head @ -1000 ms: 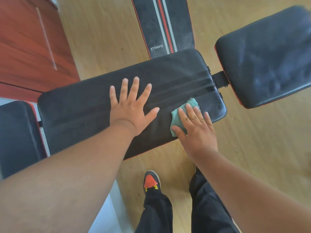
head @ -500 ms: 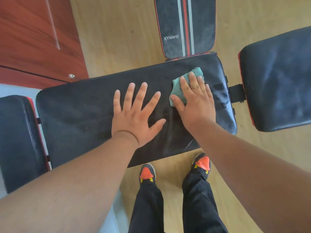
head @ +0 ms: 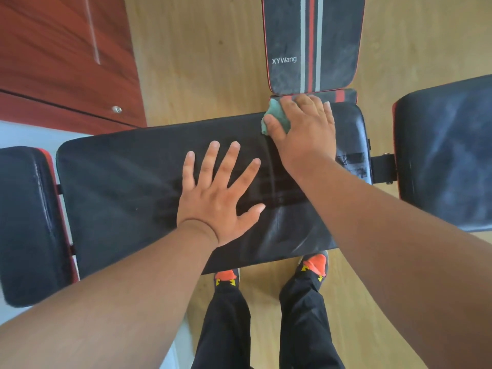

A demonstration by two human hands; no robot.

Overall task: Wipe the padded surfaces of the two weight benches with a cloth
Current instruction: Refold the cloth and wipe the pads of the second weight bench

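A long black bench pad (head: 119, 182) lies across the middle of the view. My left hand (head: 221, 198) rests flat on its centre with the fingers spread. At the pad's far right edge my right hand (head: 306, 131) presses a small teal cloth (head: 274, 113) onto the padding; most of the cloth is hidden under the palm and fingers. Darker wiped streaks show between the two hands. A second bench's black pad (head: 311, 43) with red and grey stripes and the word XYWang stands just beyond the cloth.
Two more black pads adjoin the long one, a smaller pad (head: 26, 222) at the left and a dusty pad (head: 447, 155) at the right, joined by a black bracket (head: 382, 169). A reddish wooden cabinet (head: 58, 54) fills the upper left. My shoes (head: 315, 265) stand on the wooden floor.
My right hand has slid the cloth from the near right part of the pad up to its far edge. The left hand has stayed flat on the pad.
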